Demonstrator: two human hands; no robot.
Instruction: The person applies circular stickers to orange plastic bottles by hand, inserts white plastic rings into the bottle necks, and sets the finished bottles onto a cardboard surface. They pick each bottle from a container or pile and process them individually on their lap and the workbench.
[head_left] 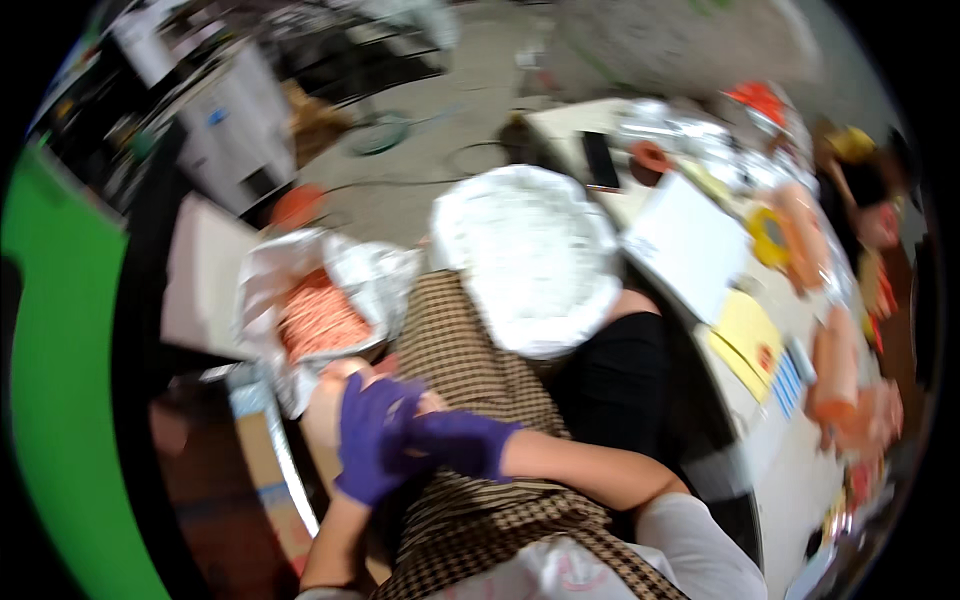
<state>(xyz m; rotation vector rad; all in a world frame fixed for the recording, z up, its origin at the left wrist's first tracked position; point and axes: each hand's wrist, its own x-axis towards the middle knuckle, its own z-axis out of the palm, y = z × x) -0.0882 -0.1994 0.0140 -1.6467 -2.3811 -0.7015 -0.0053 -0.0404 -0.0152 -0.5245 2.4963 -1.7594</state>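
Our purple-gloved left hand (372, 440) and right hand (458, 442) meet over our checked apron (445, 325), by the near edge of a white plastic bag (388, 268) holding orange strands (320, 318). A sudden shift of our right knee (615, 375) could, we judge, tip the white-lined tub (525, 340). Blur and overlap hide our fingers; we cannot tell whether they're clenched, loose or grasping.

This looks like a small workshop: a grey floor (490, 90) with a trailing cable (400, 183), a white bag (262, 280) of orange pieces (320, 315), and a cluttered table (562, 120) carrying yellow tape (762, 253) and peach-coloured bundles (835, 365).
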